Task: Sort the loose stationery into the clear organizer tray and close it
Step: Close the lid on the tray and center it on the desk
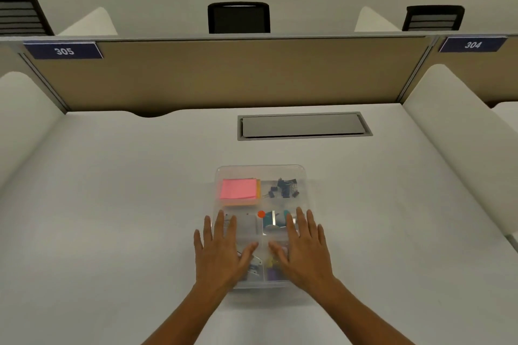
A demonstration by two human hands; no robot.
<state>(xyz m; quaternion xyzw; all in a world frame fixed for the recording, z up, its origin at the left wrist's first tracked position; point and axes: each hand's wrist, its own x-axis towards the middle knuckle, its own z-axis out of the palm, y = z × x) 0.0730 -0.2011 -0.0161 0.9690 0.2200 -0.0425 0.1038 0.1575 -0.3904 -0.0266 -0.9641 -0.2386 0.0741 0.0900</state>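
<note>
The clear organizer tray (260, 172) lies on the white desk with its transparent lid on top. Through the lid I see pink and orange sticky notes (238, 189) at the far left and dark binder clips (283, 187) at the far right. A teal tape roll (273, 220) sits in the middle right compartment beside a small red dot (261, 214). My left hand (221, 249) lies flat, fingers straight, on the near left of the lid. My right hand (304, 246) lies flat on the near right. The near compartments are mostly hidden under my hands.
A grey cable hatch (304, 126) is set into the desk behind the tray. A tan partition (224, 73) closes the far edge, with white side dividers left and right. Black chairs stand beyond it.
</note>
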